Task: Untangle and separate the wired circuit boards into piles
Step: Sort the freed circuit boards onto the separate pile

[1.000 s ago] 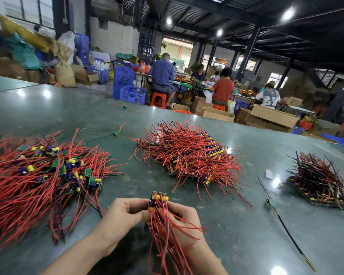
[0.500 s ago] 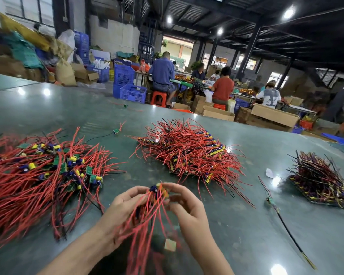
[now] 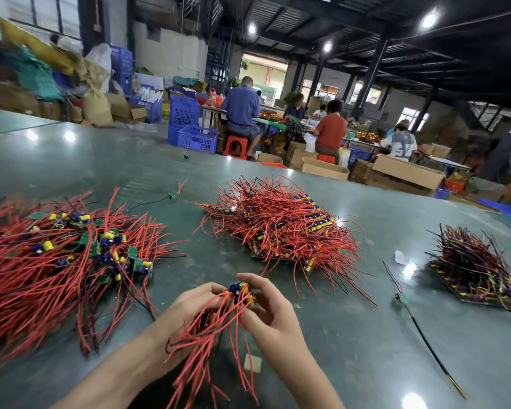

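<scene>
Both hands hold one small bundle of wired circuit boards [image 3: 239,293] low over the green table [image 3: 351,335]. Its red wires hang down toward me. My left hand [image 3: 186,308] grips the bundle from the left, and my right hand [image 3: 270,308] curls round its board end from the right. A loose tangled heap of boards with red wires [image 3: 50,261] lies to the left. A stacked pile with red wires [image 3: 281,228] sits straight ahead. A third pile with darker wires [image 3: 478,273] lies at the far right.
A single board with a long black wire [image 3: 407,308] lies right of my hands, another single board [image 3: 173,195] lies farther back. A small paper scrap [image 3: 252,363] sits under the hanging wires. Beyond the table several people work among boxes and blue crates.
The bundle stood upright between my fingertips a second ago. It now lies tipped forward and lower, with both hands closed more tightly around its board end.
</scene>
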{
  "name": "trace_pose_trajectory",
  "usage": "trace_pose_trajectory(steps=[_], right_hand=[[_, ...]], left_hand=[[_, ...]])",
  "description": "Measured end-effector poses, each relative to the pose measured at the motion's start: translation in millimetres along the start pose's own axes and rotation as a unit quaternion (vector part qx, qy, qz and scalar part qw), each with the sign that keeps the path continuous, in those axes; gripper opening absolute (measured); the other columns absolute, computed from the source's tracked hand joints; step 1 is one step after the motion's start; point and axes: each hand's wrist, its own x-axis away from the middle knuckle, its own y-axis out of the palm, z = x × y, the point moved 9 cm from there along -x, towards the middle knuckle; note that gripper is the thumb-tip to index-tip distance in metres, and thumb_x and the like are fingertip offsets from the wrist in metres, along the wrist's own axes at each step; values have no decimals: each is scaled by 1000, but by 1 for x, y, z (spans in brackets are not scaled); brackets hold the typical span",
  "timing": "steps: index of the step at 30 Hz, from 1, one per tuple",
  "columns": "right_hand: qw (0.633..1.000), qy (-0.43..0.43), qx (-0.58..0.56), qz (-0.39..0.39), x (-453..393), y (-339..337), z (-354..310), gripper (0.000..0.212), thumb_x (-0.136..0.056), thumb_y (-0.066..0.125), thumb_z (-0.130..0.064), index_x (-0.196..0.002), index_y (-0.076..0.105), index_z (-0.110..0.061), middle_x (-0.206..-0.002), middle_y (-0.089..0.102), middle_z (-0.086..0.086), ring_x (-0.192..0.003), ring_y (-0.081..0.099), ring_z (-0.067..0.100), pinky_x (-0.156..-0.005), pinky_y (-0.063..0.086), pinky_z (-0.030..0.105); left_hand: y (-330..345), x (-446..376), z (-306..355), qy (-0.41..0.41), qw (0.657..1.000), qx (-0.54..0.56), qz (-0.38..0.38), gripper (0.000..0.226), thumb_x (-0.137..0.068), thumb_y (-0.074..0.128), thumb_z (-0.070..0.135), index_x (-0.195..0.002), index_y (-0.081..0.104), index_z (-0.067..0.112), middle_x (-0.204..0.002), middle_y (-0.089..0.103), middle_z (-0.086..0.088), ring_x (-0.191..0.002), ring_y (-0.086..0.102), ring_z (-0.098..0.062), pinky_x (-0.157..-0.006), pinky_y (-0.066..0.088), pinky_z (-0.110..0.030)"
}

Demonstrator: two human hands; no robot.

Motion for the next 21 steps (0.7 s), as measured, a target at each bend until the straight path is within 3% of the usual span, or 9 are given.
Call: trace_pose_trajectory(steps=[2, 7, 9, 11, 13, 15, 18, 21], right_hand=[[1000, -2, 6, 9, 0, -2, 0, 32, -78, 60, -15, -108, 61, -27, -103, 66, 5, -89, 62, 10, -83, 49, 22], [991, -59, 100, 60, 0, -8, -9, 28, -86, 64, -7, -99, 61, -31, -93, 66, -7, -80, 61, 2, -74, 45, 14], [983, -79, 136, 92, 2, -12, -12, 29, -86, 65, -7, -95, 60, -34, -89, 66, -10, -79, 61, 2, -73, 44, 12], [978, -88, 150, 113, 5, -14, -13, 32, -86, 63, -8, -100, 58, -37, -87, 66, -14, -81, 62, 1, -74, 43, 9], [979, -76, 132, 137, 5, -17, -8, 42, -85, 63, -4, -114, 54, -33, -83, 65, -15, -80, 62, -1, -74, 43, 7], [985, -28, 81, 151, 2, -22, 2, 43, -84, 65, -1, -118, 56, -25, -84, 68, -13, -81, 64, -2, -77, 45, 10], [990, 15, 44, 130, -1, -20, 8, 29, -85, 63, -1, -91, 69, -29, -84, 73, -4, -80, 66, 5, -78, 52, 24], [995, 20, 31, 94, -1, -15, 7, 32, -89, 57, 2, -72, 69, -23, -69, 68, -3, -69, 58, 5, -66, 46, 25]], left_hand=[[-4, 0, -3, -13, 1000, 0, 10, 21, -56, 66, 3, -76, 61, 4, -54, 63, -1, -44, 57, -6, -47, 43, -16], [-4, 2, -6, -6, 1000, 24, 4, 5, -71, 67, 2, -73, 63, 4, -56, 62, -5, -44, 53, -7, -42, 41, -13], [-1, 3, -6, 1, 999, 34, -7, 16, -57, 76, 0, -70, 68, 6, -61, 66, -8, -47, 57, -9, -45, 44, -15], [3, 6, -5, 16, 999, 24, -16, 23, -50, 82, 7, -71, 73, 9, -66, 66, -8, -51, 58, -10, -47, 45, -15], [3, 10, -2, 33, 999, 19, -10, 19, -59, 74, 18, -76, 75, 10, -67, 67, -6, -53, 59, -9, -48, 46, -16], [2, 12, 0, 46, 999, 13, -9, 19, -66, 71, 15, -83, 75, 7, -71, 69, -8, -56, 61, -9, -50, 48, -16], [1, 15, 5, 70, 997, -32, 3, 14, -76, 67, 7, -88, 75, 6, -85, 73, -12, -68, 64, -10, -58, 49, -15], [1, 17, 7, 77, 995, -62, 12, 16, -82, 63, 1, -93, 74, 5, -92, 73, -16, -75, 66, -11, -62, 50, -15]])
